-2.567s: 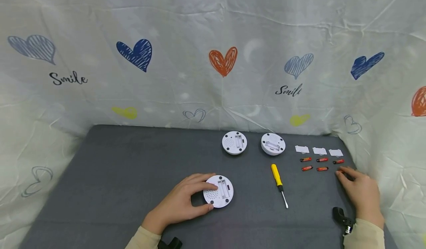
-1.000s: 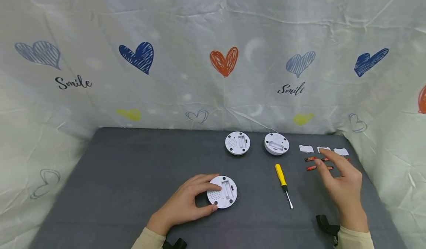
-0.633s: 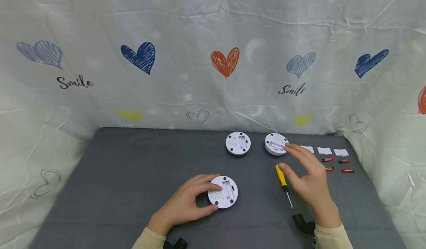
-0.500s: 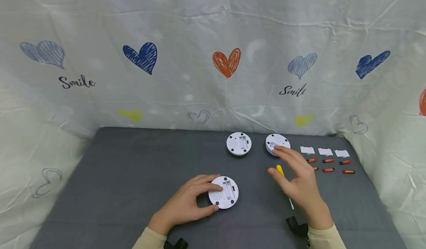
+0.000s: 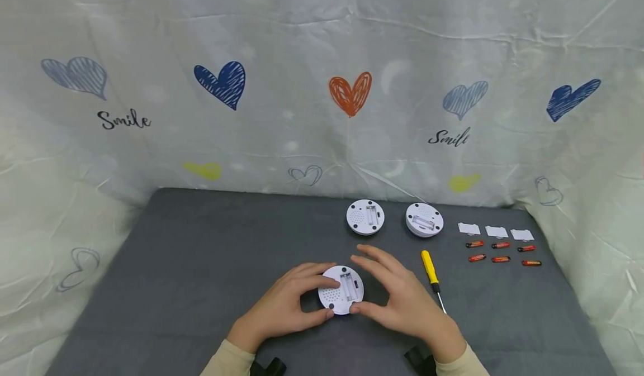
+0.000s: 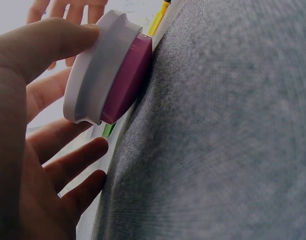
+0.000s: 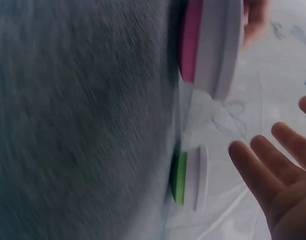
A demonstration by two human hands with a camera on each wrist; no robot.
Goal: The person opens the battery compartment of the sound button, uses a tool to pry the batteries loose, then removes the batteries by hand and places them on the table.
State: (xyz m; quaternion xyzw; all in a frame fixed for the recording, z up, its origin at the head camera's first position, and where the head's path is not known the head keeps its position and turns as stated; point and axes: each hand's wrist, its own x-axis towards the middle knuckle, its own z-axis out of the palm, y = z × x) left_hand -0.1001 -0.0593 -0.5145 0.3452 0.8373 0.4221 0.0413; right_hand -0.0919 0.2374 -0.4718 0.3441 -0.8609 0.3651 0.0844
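A round white battery device lies face down on the grey table, its slot bare and no battery in it; the left wrist view shows its pink underside. My left hand holds it by the rim, thumb at the near edge and index finger over the top. To its right, my right hand is spread with fingers extended, the thumb tip close to the near rim; whether it touches I cannot tell. In the right wrist view my right-hand fingers hold nothing.
Two similar white devices stand at the back, one with a green underside. A yellow-handled screwdriver lies right of the hands. Three white covers and several red batteries are laid in rows at the right.
My right hand has travelled left from the batteries, past the screwdriver, to the held device. My left hand has stayed on the device. The view has shifted slightly.
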